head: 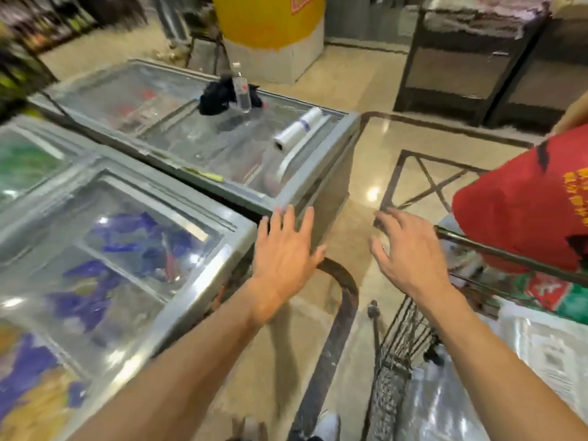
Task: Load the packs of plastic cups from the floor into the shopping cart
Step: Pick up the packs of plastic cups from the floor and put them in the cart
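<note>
Two hands are held empty, fingers spread apart: left hand [286, 249], right hand [410, 253]. No packs are seen on the glossy beige floor [350, 192]. Blurred clear-wrapped bundles [451, 405], likely the cups, lie in the black wire shopping cart [509, 254]. Risk: knuckles could be knocked on the grey glass-topped freezer [206, 281] close by.

Shopping cart [509, 254] cut off at right edge; wrapped packs [547, 354] inside blurred; freezer [199, 286] contents smeared.

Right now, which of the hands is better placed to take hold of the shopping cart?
Probably the right hand: it is open just beside the shopping cart rail, while the left hand is over by the freezer corner.
</note>
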`<state>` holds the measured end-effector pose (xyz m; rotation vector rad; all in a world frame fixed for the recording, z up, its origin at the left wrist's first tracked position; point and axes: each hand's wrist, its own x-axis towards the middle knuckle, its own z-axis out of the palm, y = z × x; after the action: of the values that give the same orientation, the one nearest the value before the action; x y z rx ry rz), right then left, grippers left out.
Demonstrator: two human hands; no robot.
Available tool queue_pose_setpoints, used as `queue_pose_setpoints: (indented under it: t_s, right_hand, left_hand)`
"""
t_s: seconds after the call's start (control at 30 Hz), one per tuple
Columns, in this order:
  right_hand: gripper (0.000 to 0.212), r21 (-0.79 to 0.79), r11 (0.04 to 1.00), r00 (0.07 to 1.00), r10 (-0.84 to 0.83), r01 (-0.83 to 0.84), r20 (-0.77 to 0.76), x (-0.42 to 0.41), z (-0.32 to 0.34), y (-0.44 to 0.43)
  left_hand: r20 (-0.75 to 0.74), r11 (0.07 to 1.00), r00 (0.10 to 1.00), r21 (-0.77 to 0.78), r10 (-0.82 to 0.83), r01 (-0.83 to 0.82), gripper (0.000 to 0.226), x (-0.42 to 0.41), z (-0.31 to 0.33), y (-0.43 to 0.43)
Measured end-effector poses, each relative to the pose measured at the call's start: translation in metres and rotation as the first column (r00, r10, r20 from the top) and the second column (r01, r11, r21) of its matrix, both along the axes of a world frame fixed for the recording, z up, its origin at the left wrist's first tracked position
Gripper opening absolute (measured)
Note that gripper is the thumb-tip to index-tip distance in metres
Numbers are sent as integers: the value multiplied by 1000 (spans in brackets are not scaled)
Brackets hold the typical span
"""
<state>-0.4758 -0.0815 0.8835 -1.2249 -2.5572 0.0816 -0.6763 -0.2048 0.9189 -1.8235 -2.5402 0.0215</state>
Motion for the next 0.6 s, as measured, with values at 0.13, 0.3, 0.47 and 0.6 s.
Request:
queue_pose_setpoints:
  t_s: [0.13, 0.3, 0.47, 0.6]
  right_hand:
    - [54, 40, 973, 973, 229, -228, -19, -102, 26, -59]
    - [49, 64, 867, 865, 498, -495, -65, -223, 48, -153]
    - [53, 47, 727, 724, 687, -685, -59, -321, 54, -266]
    - [55, 48, 582, 581, 813, -812, -35, -381, 47, -371]
  left_hand:
    - [-33, 975, 976, 68, 215, -213, 76, -88, 20, -101]
    - [-37, 878, 878, 56, 477, -475, 83, -178, 21, -239]
    - [-8, 740, 741, 47, 672, -671, 71, -223, 17, -392]
    - [49, 604, 610, 96, 791, -791, 74, -233, 14, -511]
